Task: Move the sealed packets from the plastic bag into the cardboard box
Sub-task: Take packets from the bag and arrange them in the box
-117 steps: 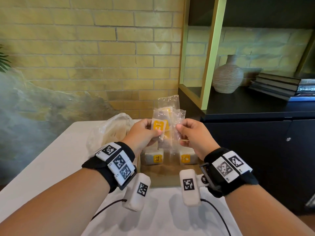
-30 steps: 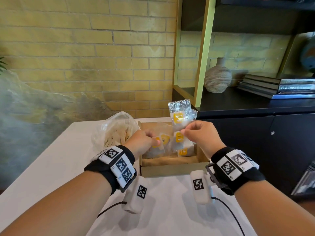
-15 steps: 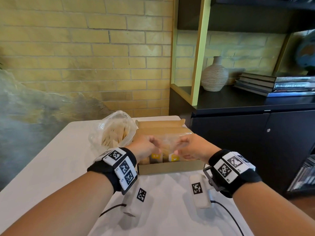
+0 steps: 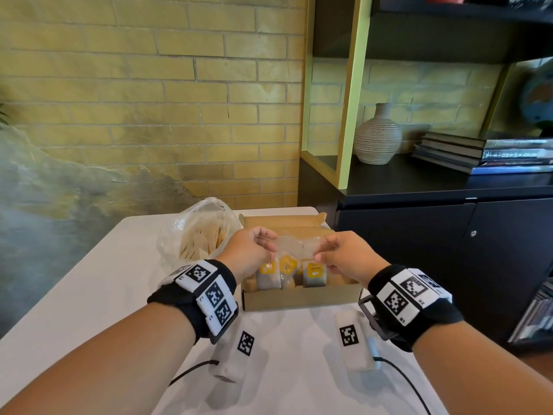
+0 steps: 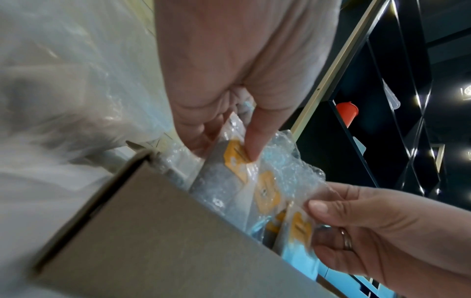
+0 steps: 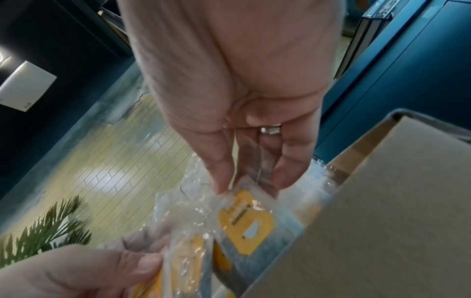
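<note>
Clear sealed packets [image 4: 288, 272] with yellow labels stand upright in the near part of the open cardboard box [image 4: 299, 299]. My left hand [image 4: 254, 250] pinches their clear tops at the left, thumb on a yellow label [image 5: 237, 155]. At the right end, my right hand [image 4: 341, 254] pinches the tops of the same packets [image 6: 244, 219]. The crinkled plastic bag [image 4: 197, 232], with more packets inside, sits just left of the box [image 5: 158, 238] on the white table [image 4: 98, 283].
A dark cabinet [image 4: 449, 235] stands right of the table, with a ribbed vase [image 4: 377, 136] and stacked books [image 4: 484, 154] on top. A brick wall lies behind. Two white tagged devices [image 4: 354, 339] with cables lie on the table near me.
Both hands came down from chest height with the packets and set them into the box. Since half a second ago the hands have barely moved.
</note>
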Motion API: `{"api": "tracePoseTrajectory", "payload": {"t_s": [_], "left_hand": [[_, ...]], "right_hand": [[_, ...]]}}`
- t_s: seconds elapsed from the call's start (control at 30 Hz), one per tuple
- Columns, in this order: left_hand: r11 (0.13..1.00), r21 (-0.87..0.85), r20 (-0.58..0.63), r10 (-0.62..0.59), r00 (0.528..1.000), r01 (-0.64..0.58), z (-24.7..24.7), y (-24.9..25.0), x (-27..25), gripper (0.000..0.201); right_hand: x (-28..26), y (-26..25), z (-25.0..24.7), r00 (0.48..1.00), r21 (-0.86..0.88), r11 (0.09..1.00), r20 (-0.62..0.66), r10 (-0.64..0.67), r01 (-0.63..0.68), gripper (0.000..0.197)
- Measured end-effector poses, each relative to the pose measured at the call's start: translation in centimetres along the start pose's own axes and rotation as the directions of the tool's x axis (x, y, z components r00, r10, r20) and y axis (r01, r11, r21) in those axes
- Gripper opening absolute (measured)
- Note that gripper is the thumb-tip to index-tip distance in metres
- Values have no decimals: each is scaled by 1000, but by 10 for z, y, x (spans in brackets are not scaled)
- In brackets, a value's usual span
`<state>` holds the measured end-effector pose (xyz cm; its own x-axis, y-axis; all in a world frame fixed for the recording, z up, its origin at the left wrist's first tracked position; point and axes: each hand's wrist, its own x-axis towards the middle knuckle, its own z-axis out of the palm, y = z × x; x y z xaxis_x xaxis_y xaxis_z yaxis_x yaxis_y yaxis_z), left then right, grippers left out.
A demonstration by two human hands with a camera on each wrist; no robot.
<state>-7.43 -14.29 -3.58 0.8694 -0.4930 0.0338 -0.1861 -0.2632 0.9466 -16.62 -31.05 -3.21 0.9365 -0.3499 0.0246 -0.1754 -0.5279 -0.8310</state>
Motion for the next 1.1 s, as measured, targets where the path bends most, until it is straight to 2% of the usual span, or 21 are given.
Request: {"api": "tracePoseTrajectory", "payload": {"t_s": [0.23,0.33,0.4,0.5,0.63,0.7,0.83,0.97,1.1], "left_hand": [[983,-181,-75,-38,996,24,-5,-6,2,55],[971,-236,-53,-42,998,28,-3,-5,1,58],[976,-216,-8,-42,999,39,0,-4,0,54],[987,-145,52,-62,997,69,5,-3,-2,47],[988,-117,67,-98,993,105,8,-6,-3,47],[988,-104,73,-107,992,114,8,-6,-2,47],[990,-38,118,-128,985,133,9,-7,-1,45],[990,10,119,-138,983,138,12,-7,2,49],[989,-7,92,-146,985,147,9,-7,0,63]], "right_hand": [[3,2,-4,998,24,1000,-65,18,-17,7],[4,2,-3,998,95,995,-56,27,-22,11],[5,2,0,999,126,991,-18,40,-37,10],[3,0,5,998,65,997,45,39,-42,8],[3,0,9,992,-24,996,89,93,-91,35],[3,0,8,989,-32,995,109,97,-94,39],[3,-1,8,987,-97,993,144,77,-63,29],[4,-2,10,989,-76,997,140,40,-29,27],[5,1,6,988,-141,990,149,39,-18,17]]}}
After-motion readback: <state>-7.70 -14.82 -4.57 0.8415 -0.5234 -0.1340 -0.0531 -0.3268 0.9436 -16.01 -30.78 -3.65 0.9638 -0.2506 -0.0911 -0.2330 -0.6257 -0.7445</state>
